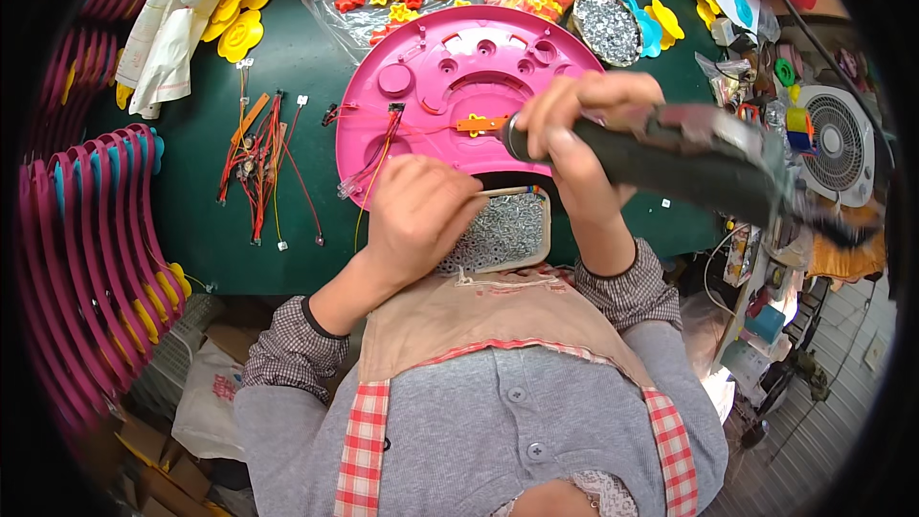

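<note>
Head view: an orange strip [491, 123] lies on the pink plastic shell [442, 46], its long axis running nearly level from left to right. It sits just left of the right hand [579, 120], which is the nearer of the two. That hand's fingers are wrapped around a dark, thick-handled power tool [684, 172], blurred toward its far end and slanting down to the right; its rounded near end overlaps the view just beside the strip's right tip. Below and to the left of the strip, the left hand [421, 215] is curled, thumb and forefinger drawn together at the tray [549, 230] of small, shiny metal screws [503, 230]; whether anything is pinched between them cannot be told.

Materials: the shell is smooth, glossy and broadly curved, with raised rings and an arched recess. Thin, flexible wires [391, 139] cross its left side. A tangled wire bundle [254, 158] rests on the dark green tabletop [191, 230], well apart from the right hand.
</note>
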A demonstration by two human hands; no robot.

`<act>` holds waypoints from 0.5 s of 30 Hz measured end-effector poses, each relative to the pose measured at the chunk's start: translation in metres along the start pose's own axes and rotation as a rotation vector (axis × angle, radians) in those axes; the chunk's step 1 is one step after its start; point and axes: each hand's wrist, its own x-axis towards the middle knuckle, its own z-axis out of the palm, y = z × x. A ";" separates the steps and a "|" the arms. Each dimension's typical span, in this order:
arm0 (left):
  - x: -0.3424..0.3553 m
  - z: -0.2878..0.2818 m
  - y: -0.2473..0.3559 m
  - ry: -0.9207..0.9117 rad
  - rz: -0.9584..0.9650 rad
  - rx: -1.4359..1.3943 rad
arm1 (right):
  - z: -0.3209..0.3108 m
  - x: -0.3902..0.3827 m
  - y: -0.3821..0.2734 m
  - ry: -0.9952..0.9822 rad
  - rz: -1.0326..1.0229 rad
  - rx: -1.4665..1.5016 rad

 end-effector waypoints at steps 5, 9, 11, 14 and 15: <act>0.011 0.005 0.013 -0.051 -0.030 0.067 | 0.007 0.005 0.014 0.036 0.176 -0.125; 0.013 0.008 0.012 -0.090 -0.117 0.170 | 0.010 0.001 0.027 0.043 0.198 -0.132; 0.011 0.012 0.009 -0.118 -0.140 0.187 | 0.012 -0.002 0.033 0.041 0.229 -0.157; 0.010 0.007 0.006 -0.069 -0.124 0.134 | 0.010 -0.006 0.039 0.034 0.220 -0.192; 0.009 0.003 0.004 -0.036 -0.112 0.104 | 0.008 -0.006 0.041 0.028 0.208 -0.200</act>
